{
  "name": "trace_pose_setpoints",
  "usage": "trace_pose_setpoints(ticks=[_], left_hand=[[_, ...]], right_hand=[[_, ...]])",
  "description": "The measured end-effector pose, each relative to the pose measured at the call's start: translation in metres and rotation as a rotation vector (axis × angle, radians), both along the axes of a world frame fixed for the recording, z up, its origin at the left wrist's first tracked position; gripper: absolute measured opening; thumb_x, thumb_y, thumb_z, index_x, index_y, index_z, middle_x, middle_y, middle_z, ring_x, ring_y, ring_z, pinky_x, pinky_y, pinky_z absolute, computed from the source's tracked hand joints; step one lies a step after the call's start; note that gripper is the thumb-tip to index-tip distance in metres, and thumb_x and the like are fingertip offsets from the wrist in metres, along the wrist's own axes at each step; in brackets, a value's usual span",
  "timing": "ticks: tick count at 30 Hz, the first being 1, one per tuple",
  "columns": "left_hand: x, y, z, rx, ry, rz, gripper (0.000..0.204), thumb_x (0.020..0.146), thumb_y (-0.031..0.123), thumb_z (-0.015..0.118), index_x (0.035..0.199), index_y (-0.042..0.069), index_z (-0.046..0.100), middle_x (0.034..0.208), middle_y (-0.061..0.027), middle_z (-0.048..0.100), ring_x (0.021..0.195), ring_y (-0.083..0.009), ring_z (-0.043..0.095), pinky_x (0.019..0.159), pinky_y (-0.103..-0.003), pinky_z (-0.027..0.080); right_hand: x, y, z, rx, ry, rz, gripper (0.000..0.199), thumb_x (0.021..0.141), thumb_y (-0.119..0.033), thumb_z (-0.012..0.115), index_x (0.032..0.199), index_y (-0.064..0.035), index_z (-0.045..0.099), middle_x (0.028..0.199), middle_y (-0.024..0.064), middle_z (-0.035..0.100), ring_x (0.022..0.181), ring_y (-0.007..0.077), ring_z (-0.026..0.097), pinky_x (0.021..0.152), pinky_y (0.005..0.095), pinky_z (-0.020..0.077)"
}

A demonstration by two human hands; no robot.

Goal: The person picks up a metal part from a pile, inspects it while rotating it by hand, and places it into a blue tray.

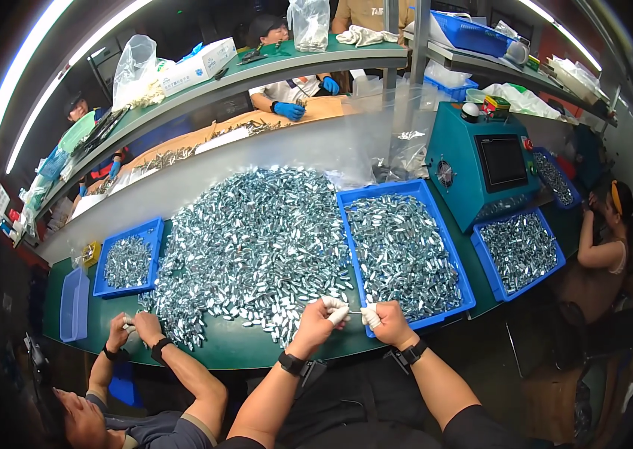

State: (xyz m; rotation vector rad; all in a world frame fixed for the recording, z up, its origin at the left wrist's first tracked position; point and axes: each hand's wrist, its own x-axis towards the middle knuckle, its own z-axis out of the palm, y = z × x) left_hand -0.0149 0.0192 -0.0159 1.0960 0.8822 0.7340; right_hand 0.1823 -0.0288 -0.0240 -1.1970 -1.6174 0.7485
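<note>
My left hand (324, 322) and my right hand (386, 322) meet just above the table's near edge, both closed in a pinch. White coverings wrap some fingertips. Between them spans a thin, pale, rod-like piece (354, 312), too small to name exactly. Just beyond my left hand spreads a big heap of small shiny metal parts (257, 239), elongated and silvery blue. Behind my right hand, a large blue tray (468, 292) holds more such parts; its near left corner lies close to my fingers.
On my left, a co-worker's hands (137, 327) work near a small blue tray (99, 286) and a narrow blue bin (75, 305). A teal machine (455, 142) with a dark screen stands right, by another filled tray (507, 295). A shelf (316, 63) crosses behind the green table (238, 352).
</note>
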Motion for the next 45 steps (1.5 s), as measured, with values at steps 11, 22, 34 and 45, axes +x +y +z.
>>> trace_pose_setpoints(ticks=[11,22,34,45], left_hand=[[0.023,-0.009,-0.003,0.121,-0.083,-0.018,0.006,0.09,0.007,0.065,0.092,0.002,0.061,0.083,-0.0045,0.067,0.073,-0.0094,0.062,0.064,-0.023,0.049],[0.028,-0.012,0.004,0.323,-0.013,0.035,0.008,0.088,0.004,0.066,0.094,-0.001,0.064,0.084,-0.0039,0.067,0.076,-0.0085,0.062,0.068,-0.024,0.05],[-0.012,0.002,0.004,0.217,0.239,0.134,0.014,0.09,0.014,0.066,0.088,0.0,0.066,0.076,-0.0029,0.067,0.068,-0.0076,0.058,0.062,-0.024,0.047],[0.017,0.013,0.009,0.292,0.238,0.196,0.015,0.089,0.012,0.066,0.097,0.0,0.068,0.087,-0.0045,0.07,0.078,-0.0099,0.063,0.069,-0.026,0.05]], right_hand=[[0.002,0.0,-0.011,0.046,-0.01,0.0,0.028,0.093,-0.016,0.058,0.07,-0.0006,0.063,0.057,0.0064,0.059,0.049,0.0136,0.054,0.048,0.0281,0.0417],[0.005,0.001,-0.006,-0.188,0.251,0.001,0.029,0.093,-0.015,0.06,0.068,0.0007,0.063,0.058,0.0058,0.061,0.051,0.0116,0.055,0.049,0.0285,0.042],[0.004,-0.006,-0.016,-0.009,0.153,-0.081,0.033,0.095,-0.017,0.058,0.066,-0.0011,0.06,0.058,0.001,0.059,0.05,0.007,0.051,0.047,0.0246,0.0403],[0.008,-0.023,-0.004,-0.058,0.509,-0.216,0.04,0.1,-0.026,0.05,0.068,-0.0039,0.056,0.06,-0.0015,0.054,0.05,0.0034,0.044,0.046,0.0201,0.0346]])
